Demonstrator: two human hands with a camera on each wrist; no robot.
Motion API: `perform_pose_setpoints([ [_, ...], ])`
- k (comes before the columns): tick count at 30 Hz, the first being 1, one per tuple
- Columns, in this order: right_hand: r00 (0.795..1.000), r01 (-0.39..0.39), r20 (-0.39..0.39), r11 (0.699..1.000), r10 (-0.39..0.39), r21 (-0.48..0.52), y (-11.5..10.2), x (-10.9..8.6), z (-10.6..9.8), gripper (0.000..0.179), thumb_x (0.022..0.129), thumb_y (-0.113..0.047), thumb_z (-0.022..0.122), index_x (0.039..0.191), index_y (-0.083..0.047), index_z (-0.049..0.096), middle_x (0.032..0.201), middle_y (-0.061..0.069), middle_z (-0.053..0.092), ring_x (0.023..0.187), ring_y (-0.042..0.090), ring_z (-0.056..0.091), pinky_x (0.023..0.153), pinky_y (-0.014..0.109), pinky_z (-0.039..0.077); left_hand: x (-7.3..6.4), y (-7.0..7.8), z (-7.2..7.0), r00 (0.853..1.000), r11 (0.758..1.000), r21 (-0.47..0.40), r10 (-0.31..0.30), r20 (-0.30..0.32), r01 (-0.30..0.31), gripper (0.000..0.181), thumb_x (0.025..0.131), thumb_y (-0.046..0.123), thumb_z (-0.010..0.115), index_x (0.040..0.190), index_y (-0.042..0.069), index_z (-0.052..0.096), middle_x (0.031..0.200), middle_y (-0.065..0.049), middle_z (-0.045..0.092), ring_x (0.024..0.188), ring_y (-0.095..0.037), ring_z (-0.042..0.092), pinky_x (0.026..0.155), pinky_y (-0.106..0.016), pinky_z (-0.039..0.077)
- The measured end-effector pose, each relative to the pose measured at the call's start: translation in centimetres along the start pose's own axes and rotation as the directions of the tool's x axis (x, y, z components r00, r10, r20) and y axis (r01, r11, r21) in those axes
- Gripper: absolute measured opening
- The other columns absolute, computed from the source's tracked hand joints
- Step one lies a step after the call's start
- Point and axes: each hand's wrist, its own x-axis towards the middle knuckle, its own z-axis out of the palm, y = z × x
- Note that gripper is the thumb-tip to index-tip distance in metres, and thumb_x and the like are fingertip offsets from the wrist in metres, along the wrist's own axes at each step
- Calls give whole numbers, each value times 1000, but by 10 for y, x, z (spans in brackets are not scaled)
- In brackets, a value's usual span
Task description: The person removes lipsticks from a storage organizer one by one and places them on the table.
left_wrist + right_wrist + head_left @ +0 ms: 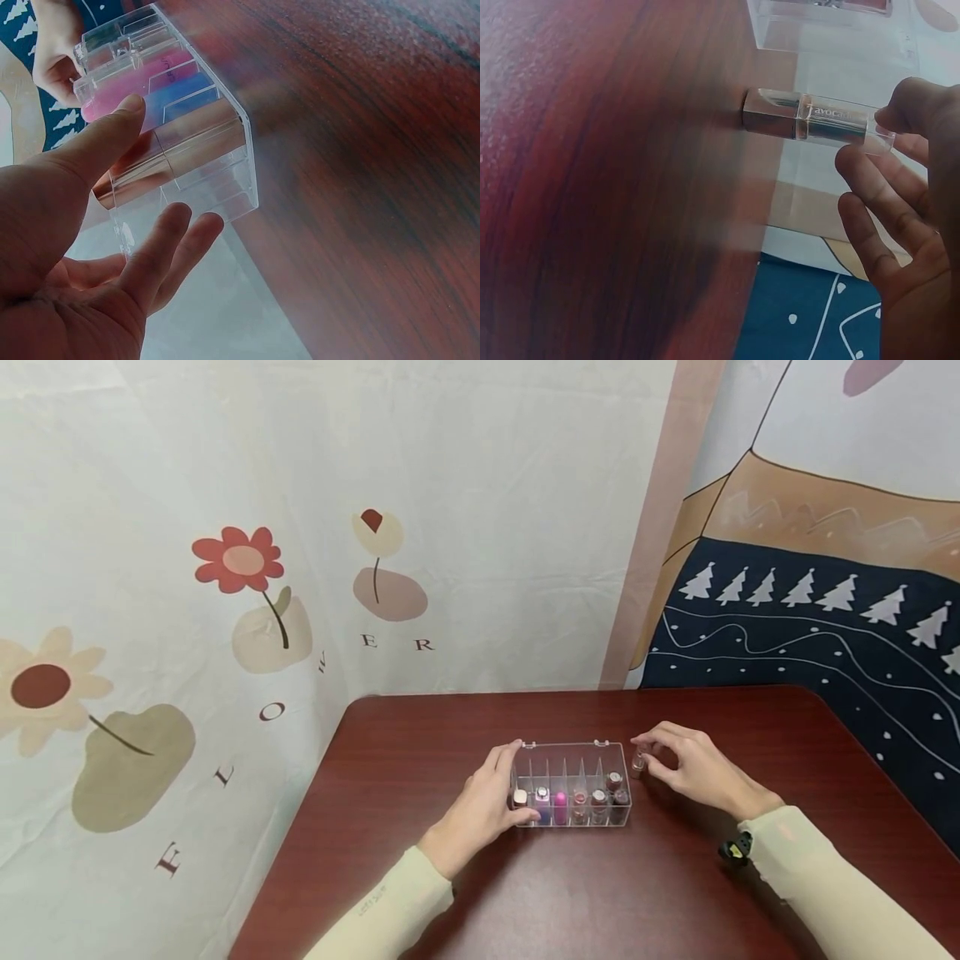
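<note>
A clear plastic lipstick organizer [628,789] stands on the table with several lipsticks in its front compartments. Among them are a bright pink tube [560,808], a blue one [180,99] and a copper-coloured one [202,139]. My left hand [480,800] grips the organizer's left end, thumb at the front and fingers around the side. Just right of the organizer, my right hand [693,770] pinches the clear upper end of a lipstick tube [810,120] between thumb and fingers. That tube is upright, its dark base at or very near the tabletop; contact is hard to tell.
The dark red wooden table [570,893] has rounded back corners. Behind it hangs a pale curtain [487,485] with printed flowers, and a dark blue tree-patterned cloth [810,635] is at the right. A dark band with a yellow patch [736,848] is at my right wrist.
</note>
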Motion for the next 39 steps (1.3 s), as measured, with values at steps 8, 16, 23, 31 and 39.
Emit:
perform_pose_setpoints([
  [8, 995, -66, 77, 998, 66, 5, -1, -1, -3, 43, 99, 1, 87, 138, -15, 82, 126, 4, 83, 102, 19, 76, 93, 53, 73, 0, 0, -1, 1000, 1000, -1, 3, 0, -3, 114, 82, 27, 110, 171, -3, 45, 166, -24, 59, 94, -24, 74, 115, -50, 68],
  [16, 991, -78, 106, 997, 80, -25, -3, -2, -6, 44, 100, -2, 86, 142, -16, 80, 132, 5, 81, 109, 24, 77, 97, 56, 72, -1, 0, -1, 1000, 1000, -2, -7, 11, 7, 113, 85, 28, 108, 172, -2, 43, 167, -23, 58, 99, -27, 77, 116, -50, 67],
  [23, 999, -27, 38, 996, 31, -89, -8, 0, -8, 43, 99, -8, 89, 139, -21, 82, 137, 2, 80, 126, 28, 73, 109, 64, 62, -1, -1, 0, 1000, 1000, -4, -3, 11, 3, 113, 85, 29, 108, 172, -2, 43, 167, -23, 58, 103, -29, 78, 116, -50, 67],
  [31, 995, 91, -19, 987, -94, -136, -21, 7, -12, 40, 95, -15, 94, 134, -23, 85, 129, -5, 79, 119, 17, 70, 100, 47, 58, -1, -1, -1, 1000, 1000, -6, 13, -5, -13, 112, 84, 26, 109, 171, -4, 44, 166, -24, 58, 92, -24, 75, 115, -49, 68],
  [39, 971, 236, 8, 957, -238, -167, -35, 19, -17, 38, 90, -17, 96, 127, -20, 87, 124, -5, 79, 115, 17, 69, 95, 42, 57, 0, -1, -1, 1000, 1000, -8, 4, -3, -4, 113, 82, 26, 110, 170, -4, 44, 165, -24, 59, 101, -30, 78, 115, -51, 68],
])
